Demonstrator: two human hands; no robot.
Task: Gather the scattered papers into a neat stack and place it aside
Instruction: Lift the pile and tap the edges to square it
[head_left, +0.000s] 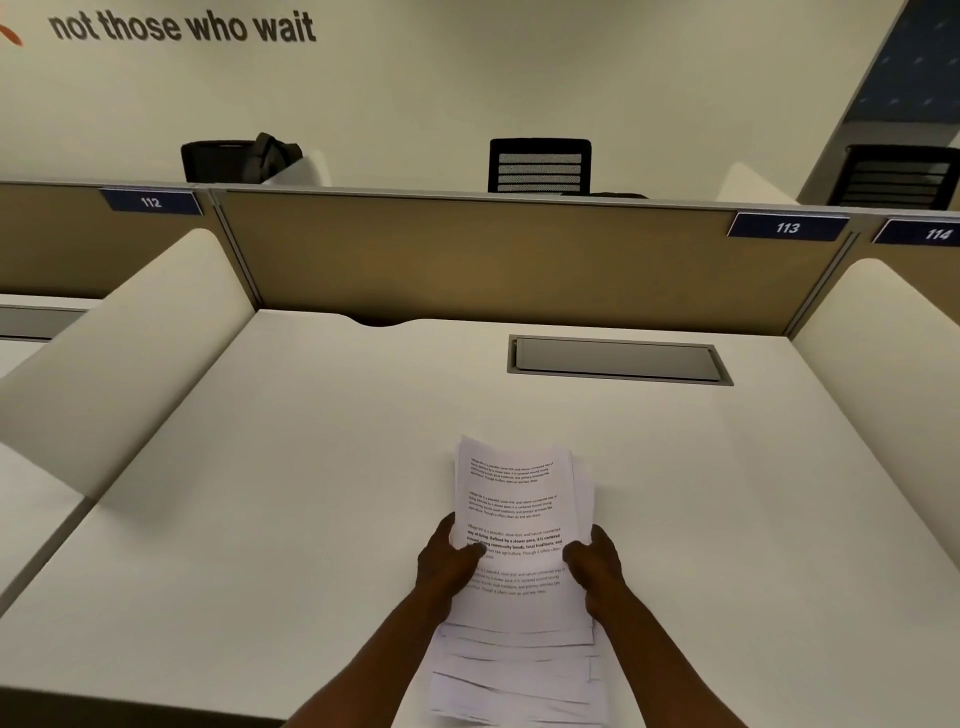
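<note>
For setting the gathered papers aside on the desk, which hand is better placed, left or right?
Probably the left hand. Both hands grip the paper stack, the right hand on the opposite edge, but the desk shows more bare surface on the left side, so that hand leads.

Dim, warm overhead light; soft focus; wide-angle bending at the edges.
</note>
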